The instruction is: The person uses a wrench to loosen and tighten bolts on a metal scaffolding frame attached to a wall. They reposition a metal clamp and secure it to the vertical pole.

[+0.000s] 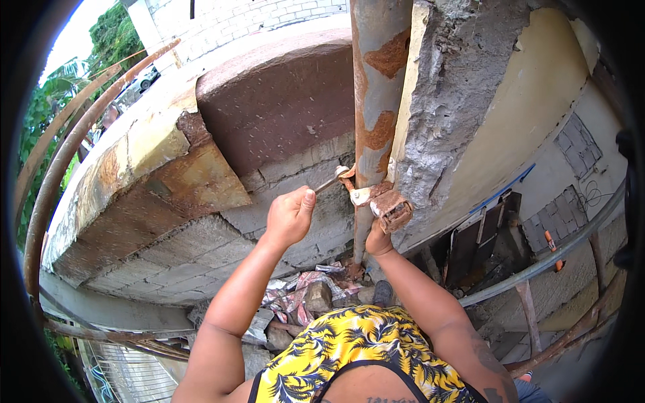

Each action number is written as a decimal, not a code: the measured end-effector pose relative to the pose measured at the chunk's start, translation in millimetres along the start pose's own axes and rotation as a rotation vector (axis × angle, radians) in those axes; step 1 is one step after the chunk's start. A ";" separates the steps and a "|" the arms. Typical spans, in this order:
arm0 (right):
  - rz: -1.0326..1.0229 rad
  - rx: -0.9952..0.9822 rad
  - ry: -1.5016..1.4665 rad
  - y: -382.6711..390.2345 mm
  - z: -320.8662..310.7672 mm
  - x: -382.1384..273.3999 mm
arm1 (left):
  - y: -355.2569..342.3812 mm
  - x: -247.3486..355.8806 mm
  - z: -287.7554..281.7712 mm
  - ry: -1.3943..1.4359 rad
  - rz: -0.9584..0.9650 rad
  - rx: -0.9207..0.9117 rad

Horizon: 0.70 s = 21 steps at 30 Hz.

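Observation:
My left hand point(292, 215) is closed in a fist around the handle of a thin metal wrench point(327, 184). The wrench's far end meets the bolt side of a rusty pipe clamp point(361, 195), which sits around an upright pipe point(381, 80) with flaking grey paint and rust. A blocky, rust-crusted part point(393, 210) of the clamp sticks out toward me on the right. My right hand point(379, 240) is closed just beneath that part, against the clamp and close to the pipe; most of its fingers are hidden.
A broken concrete ledge point(134, 181) juts out at left, near curved rusty bars point(64, 161). Rough masonry point(457, 80) rises right of the pipe. Rubble and torn sacking point(312, 292) lie below. A grey rail point(537, 269) curves past on the right, with an orange-handled tool point(555, 251) beside it.

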State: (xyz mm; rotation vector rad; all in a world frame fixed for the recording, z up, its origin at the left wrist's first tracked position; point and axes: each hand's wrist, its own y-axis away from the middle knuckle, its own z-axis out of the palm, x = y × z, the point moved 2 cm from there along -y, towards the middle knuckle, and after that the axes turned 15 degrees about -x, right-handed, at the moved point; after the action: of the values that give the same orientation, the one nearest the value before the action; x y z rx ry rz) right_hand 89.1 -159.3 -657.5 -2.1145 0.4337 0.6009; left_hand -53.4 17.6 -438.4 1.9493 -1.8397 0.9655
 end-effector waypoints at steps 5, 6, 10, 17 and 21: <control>0.119 -0.106 -0.434 -7.7 -15.9 -21.0 | -48.9 -35.1 111.2 0.819 0.122 0.182; 0.042 -0.072 -0.166 -8.2 -11.6 -19.0 | -63.4 -27.8 128.0 1.068 0.103 0.235; 0.027 0.024 0.023 11.0 5.0 7.0 | -107.8 -37.0 142.7 1.603 0.296 -0.267; 0.096 -0.093 -0.309 -1.2 -6.1 -7.0 | -89.8 -23.9 138.8 1.276 0.101 0.083; 0.141 -0.083 -0.380 4.6 -8.6 5.7 | -65.0 -27.6 89.9 0.834 -0.043 0.047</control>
State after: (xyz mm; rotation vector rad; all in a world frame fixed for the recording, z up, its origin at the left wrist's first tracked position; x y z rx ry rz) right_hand 93.6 -169.4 -659.5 -1.9961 0.3476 1.0942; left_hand 34.4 -8.3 -507.0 1.2736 -1.2825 1.5086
